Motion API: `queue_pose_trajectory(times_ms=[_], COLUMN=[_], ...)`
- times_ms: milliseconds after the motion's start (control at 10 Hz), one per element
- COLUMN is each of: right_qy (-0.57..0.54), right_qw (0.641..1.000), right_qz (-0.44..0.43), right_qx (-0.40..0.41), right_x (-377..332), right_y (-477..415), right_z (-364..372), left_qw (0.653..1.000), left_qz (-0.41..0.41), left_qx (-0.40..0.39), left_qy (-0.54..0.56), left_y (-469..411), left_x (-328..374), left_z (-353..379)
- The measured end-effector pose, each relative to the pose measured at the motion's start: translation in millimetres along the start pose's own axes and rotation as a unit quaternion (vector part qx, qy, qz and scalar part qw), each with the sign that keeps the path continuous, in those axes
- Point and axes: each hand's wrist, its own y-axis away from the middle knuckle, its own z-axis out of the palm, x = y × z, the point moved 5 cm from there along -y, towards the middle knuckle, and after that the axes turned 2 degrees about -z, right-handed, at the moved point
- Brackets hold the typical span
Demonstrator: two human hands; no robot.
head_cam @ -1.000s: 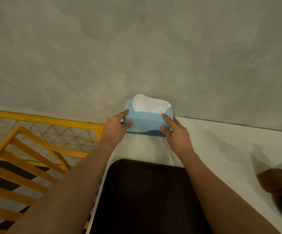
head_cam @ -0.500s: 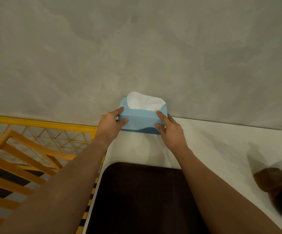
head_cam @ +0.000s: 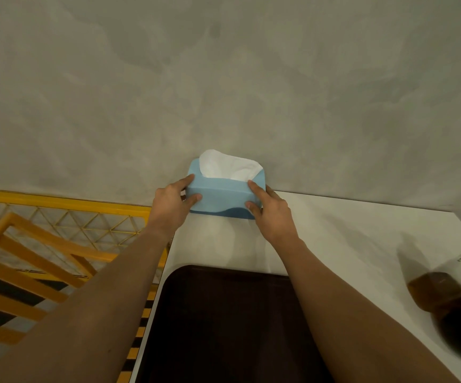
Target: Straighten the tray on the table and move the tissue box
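Observation:
A light blue tissue box (head_cam: 222, 199) with white tissue sticking out of its top stands at the far edge of the white table (head_cam: 348, 239), against the grey wall. My left hand (head_cam: 172, 207) grips its left end and my right hand (head_cam: 270, 214) grips its right end. A dark brown tray (head_cam: 223, 322) lies on the table in front of the box, between my forearms, its far edge roughly parallel to the wall. Its near part runs out of the frame.
A glass vessel with dark brown liquid (head_cam: 453, 297) stands blurred at the table's right edge. To the left of the table are a yellow mesh rail (head_cam: 66, 205) and an orange wooden frame (head_cam: 30, 258). The grey wall (head_cam: 223, 92) closes off the far side.
The tissue box has slid slightly left along the wall, with both hands keeping their hold on its ends. The tray has not visibly moved.

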Motion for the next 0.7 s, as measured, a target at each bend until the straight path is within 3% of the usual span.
queue_pose_trajectory(times_ms=[300, 600, 700], right_qy=[0.005, 0.024, 0.014], right_qw=[1.000, 0.996, 0.995], right_qz=[0.007, 0.043, 0.051], right_qx=[0.000, -0.072, -0.082], right_x=[0, -18, -28], right_y=[-1, -8, -5], right_z=[4, -21, -52], left_qw=[1.000, 0.977, 0.976], left_qz=[-0.012, 0.024, 0.043], left_qx=[-0.011, -0.039, -0.039], left_qy=[-0.006, -0.208, -0.210], left_y=[-3, 1, 11], left_x=[-4, 21, 44], left_z=[0, -9, -19])
